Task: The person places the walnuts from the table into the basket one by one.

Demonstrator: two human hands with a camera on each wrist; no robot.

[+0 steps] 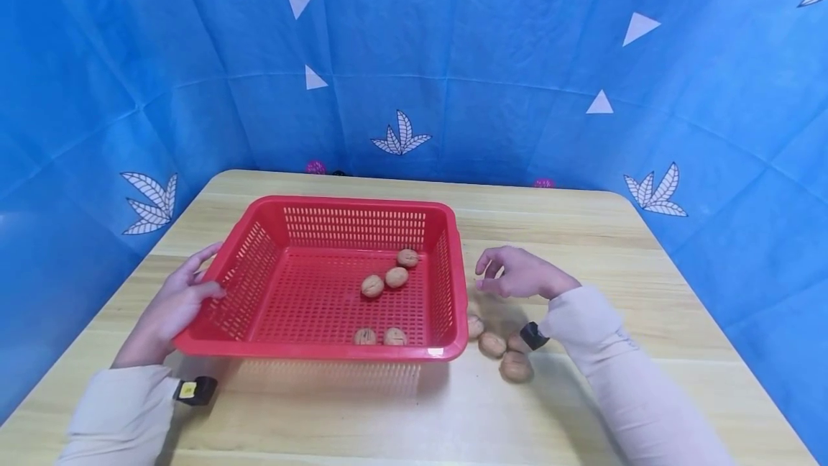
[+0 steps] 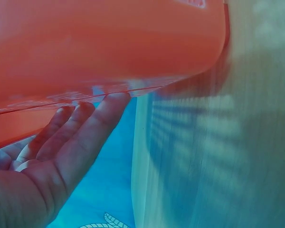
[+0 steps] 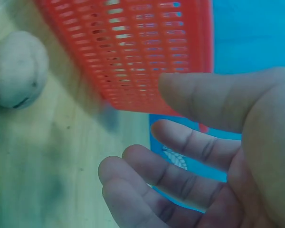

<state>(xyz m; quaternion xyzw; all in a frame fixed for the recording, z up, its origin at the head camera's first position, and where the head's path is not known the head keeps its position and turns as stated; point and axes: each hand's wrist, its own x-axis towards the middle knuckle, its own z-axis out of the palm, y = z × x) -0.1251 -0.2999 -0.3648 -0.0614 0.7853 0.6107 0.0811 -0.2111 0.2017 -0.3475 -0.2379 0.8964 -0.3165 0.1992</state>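
Observation:
A red plastic basket (image 1: 349, 351) with slotted walls takes up the left middle of the table. Several walnuts (image 1: 397, 277) lie inside it, toward its right half. My left hand (image 1: 175, 300) grips the basket's left edge, thumb over the rim; in the left wrist view its fingers (image 2: 92, 126) reach along the outer side of the wall. Just right of the basket, my right hand (image 1: 520, 273) hovers with fingers loosely bent and nothing between them. Below that hand, several more walnuts (image 1: 515, 367) sit on the table close to the basket's right wall, one partly hidden by the wrist camera.
The light wooden table (image 1: 614, 380) carries the basket and loose walnuts. A blue patterned curtain (image 1: 491, 42) surrounds its back and sides. Black cameras are strapped at both wrists, the left camera (image 1: 197, 390) beside the basket's front left corner.

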